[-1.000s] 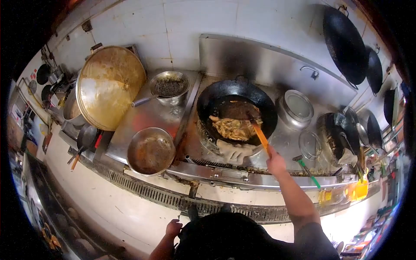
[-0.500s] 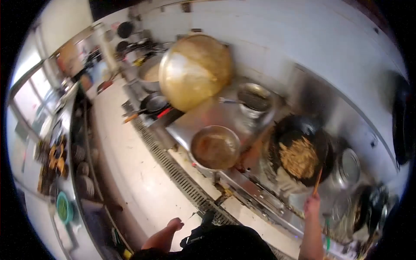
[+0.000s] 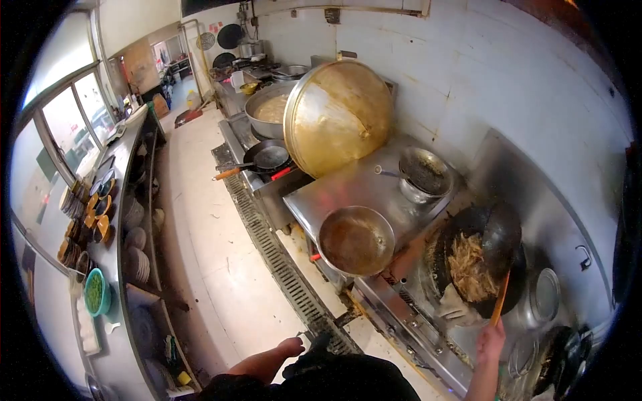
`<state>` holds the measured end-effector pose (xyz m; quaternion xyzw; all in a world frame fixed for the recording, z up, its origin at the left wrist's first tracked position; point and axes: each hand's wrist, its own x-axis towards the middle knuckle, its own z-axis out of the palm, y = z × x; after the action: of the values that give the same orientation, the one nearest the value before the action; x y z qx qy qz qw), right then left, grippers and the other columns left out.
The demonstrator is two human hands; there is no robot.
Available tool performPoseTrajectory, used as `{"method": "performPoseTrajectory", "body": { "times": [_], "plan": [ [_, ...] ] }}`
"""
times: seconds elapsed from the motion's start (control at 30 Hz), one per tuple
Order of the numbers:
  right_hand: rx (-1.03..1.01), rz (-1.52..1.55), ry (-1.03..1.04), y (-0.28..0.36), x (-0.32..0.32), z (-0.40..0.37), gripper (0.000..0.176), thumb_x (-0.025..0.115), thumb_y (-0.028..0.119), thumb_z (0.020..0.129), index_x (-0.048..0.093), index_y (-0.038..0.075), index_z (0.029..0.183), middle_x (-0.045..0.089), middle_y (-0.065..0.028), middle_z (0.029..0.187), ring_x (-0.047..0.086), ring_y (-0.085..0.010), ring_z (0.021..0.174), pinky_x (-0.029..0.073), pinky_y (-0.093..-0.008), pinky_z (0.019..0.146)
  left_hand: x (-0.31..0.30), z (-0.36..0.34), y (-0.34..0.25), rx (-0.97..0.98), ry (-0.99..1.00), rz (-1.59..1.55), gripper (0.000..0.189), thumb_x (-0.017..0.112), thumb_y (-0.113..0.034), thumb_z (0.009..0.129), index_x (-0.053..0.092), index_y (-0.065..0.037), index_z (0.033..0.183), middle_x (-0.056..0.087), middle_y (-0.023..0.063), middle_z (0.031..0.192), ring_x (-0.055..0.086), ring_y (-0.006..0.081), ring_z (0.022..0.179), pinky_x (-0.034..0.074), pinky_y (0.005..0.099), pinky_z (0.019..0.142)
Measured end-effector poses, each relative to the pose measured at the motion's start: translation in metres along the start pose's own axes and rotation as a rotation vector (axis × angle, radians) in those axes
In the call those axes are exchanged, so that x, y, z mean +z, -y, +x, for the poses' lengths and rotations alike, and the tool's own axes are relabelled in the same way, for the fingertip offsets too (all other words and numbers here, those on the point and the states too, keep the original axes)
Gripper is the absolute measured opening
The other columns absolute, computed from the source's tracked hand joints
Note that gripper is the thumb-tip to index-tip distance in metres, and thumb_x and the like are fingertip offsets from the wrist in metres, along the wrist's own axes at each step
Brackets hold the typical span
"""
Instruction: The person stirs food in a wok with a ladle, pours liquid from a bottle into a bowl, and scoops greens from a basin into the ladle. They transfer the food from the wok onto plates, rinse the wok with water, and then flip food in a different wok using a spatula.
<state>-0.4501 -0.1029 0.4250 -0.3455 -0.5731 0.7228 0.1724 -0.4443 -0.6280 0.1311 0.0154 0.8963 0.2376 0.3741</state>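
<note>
My right hand is closed around the wooden handle of a large ladle. The ladle's dark round head is over the right side of a black wok. Brown strips of food lie in the wok. A crumpled cloth rests at the wok's near rim. My left hand hangs in front of my body with its fingers curled, and no object shows in it.
Left of the wok, a wide pan and a smaller pot sit on the steel counter. A large golden lid leans behind them. A frying pan is farther along. Bowls line the opposite counter.
The ladle's head has come into clear sight, raised at the wok's right side. The food has shifted within the wok. My view has turned slightly, and the left hand stays low.
</note>
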Motion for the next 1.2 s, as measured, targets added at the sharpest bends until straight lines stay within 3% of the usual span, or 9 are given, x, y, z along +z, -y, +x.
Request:
{"method": "performPoseTrajectory", "body": {
  "times": [0.2, 0.5, 0.57, 0.63, 0.8, 0.87, 1.03, 1.13, 1.2],
  "plan": [
    [0.270, 0.252, 0.044, -0.020, -0.029, 0.024, 0.036, 0.047, 0.001, 0.076, 0.047, 0.014, 0.109, 0.041, -0.0001, 0.059, 0.036, -0.0095, 0.038, 0.028, -0.0219, 0.028, -0.012, 0.017, 0.025, -0.091, -0.015, 0.051, 0.039, 0.052, -0.035, 0.079, 0.062, -0.002, 0.098, 0.061, 0.0188, 0.103, 0.058, 0.0345, 0.098, 0.047, 0.0419, 0.084],
    [0.007, 0.107, -0.047, -0.023, -0.035, 0.016, 0.020, 0.049, 0.005, 0.078, 0.050, 0.011, 0.098, 0.045, -0.0022, 0.060, 0.038, -0.0119, 0.038, 0.029, -0.0222, 0.028, -0.014, 0.029, 0.032, -0.065, -0.043, 0.097, 0.040, 0.055, -0.036, 0.078, 0.063, -0.003, 0.099, 0.060, 0.0185, 0.108, 0.056, 0.0344, 0.101, 0.045, 0.0408, 0.087],
    [0.310, 0.255, 0.094, -0.013, -0.037, 0.014, 0.023, 0.050, 0.005, 0.078, 0.049, 0.012, 0.100, 0.046, -0.0023, 0.060, 0.039, -0.0114, 0.039, 0.029, -0.0209, 0.029, -0.007, 0.031, 0.028, -0.060, 0.004, 0.111, 0.041, 0.055, -0.037, 0.078, 0.062, -0.003, 0.100, 0.059, 0.0185, 0.109, 0.055, 0.0342, 0.103, 0.045, 0.0405, 0.088],
    [0.374, 0.339, 0.069, -0.029, -0.055, 0.028, 0.028, 0.050, 0.004, 0.077, 0.048, 0.014, 0.103, 0.045, -0.0022, 0.060, 0.039, -0.0112, 0.039, 0.029, -0.0207, 0.030, 0.002, 0.027, 0.028, -0.040, -0.052, 0.052, 0.041, 0.056, -0.037, 0.078, 0.062, -0.004, 0.101, 0.060, 0.0181, 0.108, 0.055, 0.0340, 0.103, 0.044, 0.0400, 0.089],
    [0.084, 0.045, -0.064, -0.020, -0.050, 0.027, 0.033, 0.045, -0.001, 0.075, 0.049, 0.019, 0.101, 0.040, 0.0005, 0.056, 0.035, -0.0076, 0.039, 0.023, -0.0196, 0.030, 0.013, 0.039, 0.039, -0.010, -0.011, 0.024, 0.038, 0.063, -0.034, 0.074, 0.064, -0.007, 0.101, 0.062, 0.0170, 0.104, 0.057, 0.0333, 0.100, 0.045, 0.0387, 0.088],
    [0.041, -0.010, -0.127, -0.006, -0.042, 0.014, 0.033, 0.045, -0.002, 0.075, 0.050, 0.019, 0.100, 0.039, 0.0012, 0.055, 0.035, -0.0075, 0.038, 0.023, -0.0194, 0.030, 0.047, 0.073, 0.088, -0.172, -0.037, -0.347, 0.039, 0.064, -0.034, 0.073, 0.064, -0.006, 0.100, 0.063, 0.0173, 0.102, 0.058, 0.0329, 0.099, 0.046, 0.0382, 0.088],
    [0.261, 0.277, -0.050, 0.009, -0.045, -0.009, 0.038, 0.049, -0.003, 0.075, 0.048, 0.017, 0.108, 0.040, -0.0002, 0.059, 0.034, -0.0081, 0.042, 0.024, -0.0207, 0.034, 0.038, 0.056, 0.092, -0.093, -0.021, -0.220, 0.037, 0.065, -0.031, 0.073, 0.064, -0.006, 0.100, 0.063, 0.0170, 0.103, 0.059, 0.0308, 0.098, 0.047, 0.0356, 0.087],
    [0.442, 0.450, 0.137, -0.009, -0.061, 0.000, 0.039, 0.050, -0.004, 0.074, 0.048, 0.018, 0.106, 0.040, -0.0002, 0.059, 0.032, -0.0076, 0.041, 0.023, -0.0204, 0.034, 0.042, 0.062, 0.103, -0.204, -0.010, -0.389, 0.036, 0.065, -0.030, 0.073, 0.064, -0.006, 0.100, 0.064, 0.0166, 0.101, 0.060, 0.0304, 0.096, 0.047, 0.0353, 0.087],
    [0.388, 0.329, 0.043, -0.020, -0.053, 0.004, 0.035, 0.050, -0.005, 0.072, 0.047, 0.017, 0.100, 0.041, -0.0006, 0.060, 0.032, -0.0070, 0.041, 0.022, -0.0199, 0.033, 0.039, 0.059, 0.099, -0.260, -0.012, -0.402, 0.037, 0.066, -0.031, 0.072, 0.064, -0.006, 0.100, 0.064, 0.0169, 0.098, 0.060, 0.0302, 0.095, 0.047, 0.0358, 0.086]
  ]
}}
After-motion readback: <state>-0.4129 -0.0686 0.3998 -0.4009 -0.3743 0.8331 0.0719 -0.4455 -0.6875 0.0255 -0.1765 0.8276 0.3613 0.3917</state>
